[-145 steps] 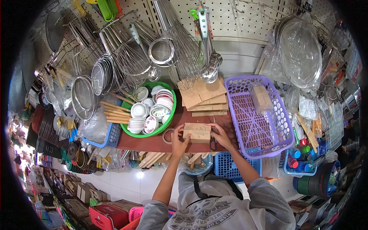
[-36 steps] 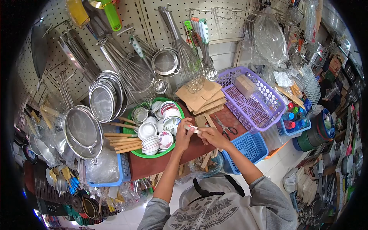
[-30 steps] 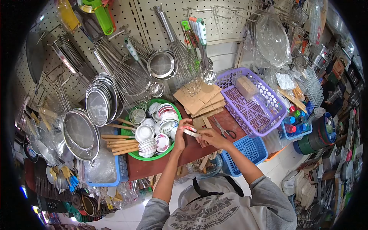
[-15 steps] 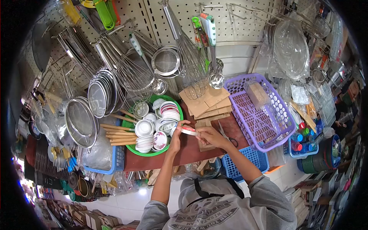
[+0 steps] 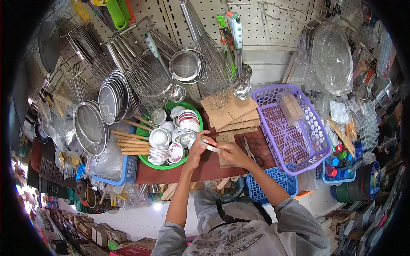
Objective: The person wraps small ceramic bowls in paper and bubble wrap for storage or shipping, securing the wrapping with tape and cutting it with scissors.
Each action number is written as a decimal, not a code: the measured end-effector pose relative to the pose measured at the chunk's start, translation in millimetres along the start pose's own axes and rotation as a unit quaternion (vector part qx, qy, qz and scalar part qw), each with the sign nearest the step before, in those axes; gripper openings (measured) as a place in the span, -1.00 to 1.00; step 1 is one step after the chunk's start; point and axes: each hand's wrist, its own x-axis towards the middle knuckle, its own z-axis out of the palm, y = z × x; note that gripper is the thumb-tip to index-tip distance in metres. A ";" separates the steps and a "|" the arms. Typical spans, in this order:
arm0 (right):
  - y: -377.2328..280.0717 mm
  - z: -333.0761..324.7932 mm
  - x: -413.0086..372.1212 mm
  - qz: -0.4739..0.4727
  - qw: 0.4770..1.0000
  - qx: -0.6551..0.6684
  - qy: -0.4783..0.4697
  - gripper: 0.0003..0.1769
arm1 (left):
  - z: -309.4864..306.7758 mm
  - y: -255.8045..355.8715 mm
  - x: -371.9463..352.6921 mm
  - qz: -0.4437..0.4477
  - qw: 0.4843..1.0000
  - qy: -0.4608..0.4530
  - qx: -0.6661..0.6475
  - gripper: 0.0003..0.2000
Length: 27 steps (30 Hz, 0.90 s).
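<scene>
In front of my chest, my left hand (image 5: 196, 151) grips what looks like a roll of tape (image 5: 211, 146), pale round its edge with red showing inside. My right hand (image 5: 234, 154) pinches the near right side of the roll with its fingertips. Just left of my left hand is a green basket (image 5: 159, 166) full of small white bowls (image 5: 159, 137), some with coloured patterns. Scissors (image 5: 246, 145) lie on the red-brown table (image 5: 205, 170) beyond my right hand. Folded brown cardboard pieces (image 5: 230, 114) are stacked behind both hands.
A purple basket (image 5: 294, 167) with a wrapped block (image 5: 292, 107) stands to the right. A blue basket (image 5: 269, 184) sits below the table's front edge. Wooden handles (image 5: 132, 143) stick out at left. Whisks (image 5: 209, 64), strainers (image 5: 90, 128) and ladles (image 5: 242, 89) hang from the pegboard above.
Both hands stay on the roll, which has tilted and shifted slightly. The camera view has moved a little, so surrounding things appear slightly displaced.
</scene>
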 end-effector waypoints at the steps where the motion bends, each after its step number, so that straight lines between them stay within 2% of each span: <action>1: 2.2 0.7 0.1 -0.014 0.999 -0.027 0.012 -0.73 | 1.0 4.7 -0.7 0.005 0.997 0.006 0.082 -0.28; 2: 3.2 0.8 0.0 -0.005 0.999 -0.037 0.011 -0.72 | 2.0 8.8 -1.2 0.010 0.986 0.013 0.164 -0.28; 5: -1.4 -2.2 1.4 0.019 0.999 -0.030 0.004 -0.71 | 4.8 12.9 1.6 -0.021 0.991 0.020 0.129 -0.29; 8: -10.4 -4.3 -0.7 0.028 0.999 0.027 -0.023 -0.70 | 1.9 -3.5 2.2 -0.039 0.997 0.021 -0.062 -0.30; 11: -8.7 -4.9 -1.5 -0.002 0.999 0.005 -0.035 -0.71 | -0.5 5.6 0.8 -0.074 0.990 -0.001 -0.118 -0.29; 14: 5.3 0.2 0.4 -0.012 0.999 -0.037 -0.004 -0.75 | -1.1 1.3 0.5 -0.017 0.994 -0.017 0.109 -0.27; 17: 2.2 0.2 -0.5 0.019 1.000 0.002 -0.003 -0.80 | -0.1 2.5 1.8 -0.028 0.994 -0.007 0.110 -0.26; 19: 0.0 0.8 -1.6 0.037 0.997 0.061 -0.018 -0.79 | 1.7 0.1 2.3 -0.034 0.999 0.006 0.019 -0.26; 23: -10.1 -1.7 -6.0 0.002 0.999 0.044 -0.029 -0.80 | 2.5 8.4 0.7 -0.074 0.991 -0.005 -0.111 -0.25; 27: 6.8 3.2 -4.1 0.022 0.999 0.026 0.010 -0.81 | 1.8 5.7 1.5 -0.018 0.997 -0.018 0.073 -0.31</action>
